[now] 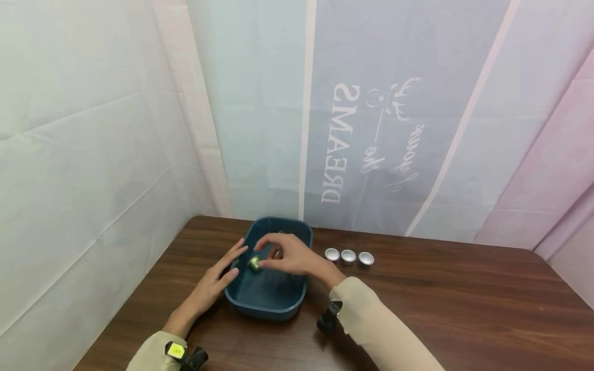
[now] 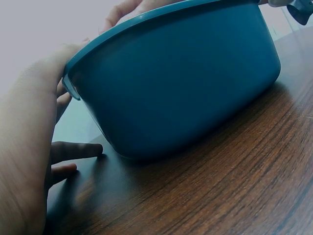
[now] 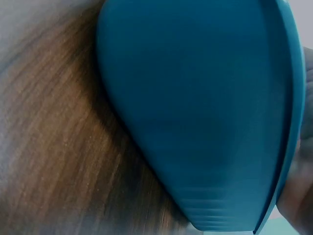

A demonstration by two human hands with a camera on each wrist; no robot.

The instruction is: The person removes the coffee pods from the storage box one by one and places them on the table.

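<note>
A dark blue plastic basin [image 1: 266,313] stands on the table. Inside it, near the left wall, lies a shiny green-gold coffee capsule [image 1: 253,264]. My right hand [image 1: 290,255] reaches over the basin, thumb tip beside the capsule and index finger above it, with a gap between the two fingertips. Whether the thumb touches the capsule is hard to make out. My left hand [image 1: 211,286] rests at the basin's left rim, its fingers fairly straight. The left wrist view shows some of its fingers [image 2: 78,151] low beside the basin [image 2: 181,83]. Other small items in the basin are mostly hidden by my right hand.
Three silver capsules [image 1: 348,256] sit in a row on the brown wooden table [image 1: 445,299], right of the basin. A pale printed curtain [image 1: 260,113] hangs along the table's back edge, and another pale cloth [image 1: 93,170] hangs along the left side.
</note>
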